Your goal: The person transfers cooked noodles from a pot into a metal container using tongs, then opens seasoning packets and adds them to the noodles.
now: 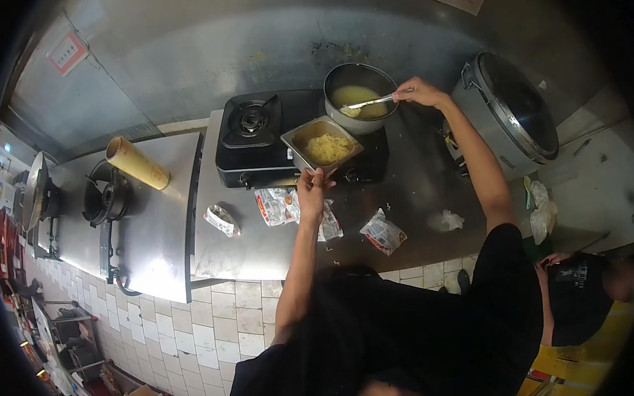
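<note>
My left hand grips the near edge of a square metal container, tilted beside the pot. Inside lies a heap of yellow noodles. With my right hand I hold slim metal tongs over the pot, their tips at a small clump of noodles. The deep pot has yellowish liquid in it and sits on the right side of a black two-burner gas stove. Both hands are closed on what they hold.
Torn food packets and a small opened packet lie on the steel counter. A large lidded cooker stands right. Left are a bamboo-like tube and another burner. Another person is at lower right.
</note>
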Demonstrator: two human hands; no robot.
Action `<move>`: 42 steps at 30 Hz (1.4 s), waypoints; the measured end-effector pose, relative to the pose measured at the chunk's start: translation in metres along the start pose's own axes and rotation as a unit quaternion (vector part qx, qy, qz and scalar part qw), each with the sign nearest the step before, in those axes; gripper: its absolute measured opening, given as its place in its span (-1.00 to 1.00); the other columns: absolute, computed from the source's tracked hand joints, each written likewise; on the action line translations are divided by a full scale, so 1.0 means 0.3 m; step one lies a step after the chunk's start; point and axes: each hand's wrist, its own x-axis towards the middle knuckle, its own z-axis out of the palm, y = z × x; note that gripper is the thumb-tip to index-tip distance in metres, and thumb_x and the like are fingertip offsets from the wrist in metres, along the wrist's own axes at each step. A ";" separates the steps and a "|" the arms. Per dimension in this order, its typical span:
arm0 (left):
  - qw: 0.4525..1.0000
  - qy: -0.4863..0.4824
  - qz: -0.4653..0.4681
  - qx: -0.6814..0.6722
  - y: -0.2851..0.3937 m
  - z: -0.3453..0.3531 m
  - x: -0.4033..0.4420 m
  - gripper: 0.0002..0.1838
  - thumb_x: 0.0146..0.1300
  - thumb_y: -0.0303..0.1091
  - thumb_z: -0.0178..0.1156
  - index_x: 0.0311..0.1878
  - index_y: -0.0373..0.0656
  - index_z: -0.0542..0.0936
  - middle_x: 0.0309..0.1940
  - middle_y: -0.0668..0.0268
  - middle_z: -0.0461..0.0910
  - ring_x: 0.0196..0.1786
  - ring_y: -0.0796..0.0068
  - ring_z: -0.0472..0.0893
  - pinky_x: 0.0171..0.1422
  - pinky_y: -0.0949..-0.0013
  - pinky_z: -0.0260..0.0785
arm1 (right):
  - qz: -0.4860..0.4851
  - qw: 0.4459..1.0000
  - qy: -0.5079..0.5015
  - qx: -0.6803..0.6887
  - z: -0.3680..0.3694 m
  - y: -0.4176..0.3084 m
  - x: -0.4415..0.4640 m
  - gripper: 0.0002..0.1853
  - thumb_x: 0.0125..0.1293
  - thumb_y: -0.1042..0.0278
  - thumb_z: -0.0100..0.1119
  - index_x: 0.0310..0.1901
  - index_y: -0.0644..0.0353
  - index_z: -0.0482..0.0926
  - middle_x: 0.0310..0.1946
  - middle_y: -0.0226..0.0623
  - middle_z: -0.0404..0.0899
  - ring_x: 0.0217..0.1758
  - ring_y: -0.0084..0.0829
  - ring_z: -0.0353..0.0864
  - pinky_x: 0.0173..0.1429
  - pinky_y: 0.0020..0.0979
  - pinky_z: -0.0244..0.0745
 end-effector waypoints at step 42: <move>1.000 -0.008 0.002 -0.012 0.009 0.005 -0.002 -0.82 0.51 -0.35 0.04 -0.24 -0.22 0.38 -0.13 0.14 0.61 0.03 0.28 0.69 -0.17 0.40 0.62 | -0.122 0.900 0.081 -0.410 0.297 -0.700 -0.206 -0.69 0.18 0.07 0.35 -0.28 0.18 0.72 -0.43 -0.10 0.65 -0.20 -0.07 0.62 -0.10 -0.08 0.48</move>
